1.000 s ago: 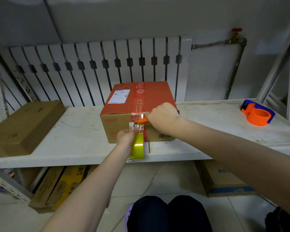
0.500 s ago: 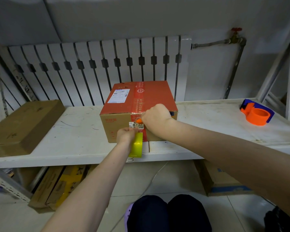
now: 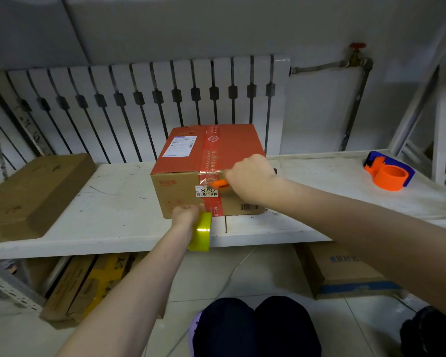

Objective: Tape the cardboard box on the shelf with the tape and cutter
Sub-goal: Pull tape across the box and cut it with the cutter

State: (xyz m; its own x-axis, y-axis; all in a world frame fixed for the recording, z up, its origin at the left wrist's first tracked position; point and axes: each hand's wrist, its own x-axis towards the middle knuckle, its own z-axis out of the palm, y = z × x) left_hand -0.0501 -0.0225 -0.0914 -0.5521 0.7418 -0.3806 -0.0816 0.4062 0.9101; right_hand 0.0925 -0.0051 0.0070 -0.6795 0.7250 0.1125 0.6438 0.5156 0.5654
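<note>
Box: red-topped corrugated cardboard box (image 3: 191, 199), glossy clear strip down its near face.
Left hand (image 3: 185, 215): grips round yellow tape roll (image 3: 200, 231).
Right hand (image 3: 250, 177): fisted around orange cutter (image 3: 220, 183).
Shelf (image 3: 113, 217): scuffed white.

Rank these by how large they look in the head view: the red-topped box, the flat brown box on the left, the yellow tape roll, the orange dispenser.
1. Flat brown box; it also lies nearer the camera, so its lead is unsure.
2. Red-topped box.
3. Orange dispenser.
4. Yellow tape roll, partly hidden by the left hand.
</note>
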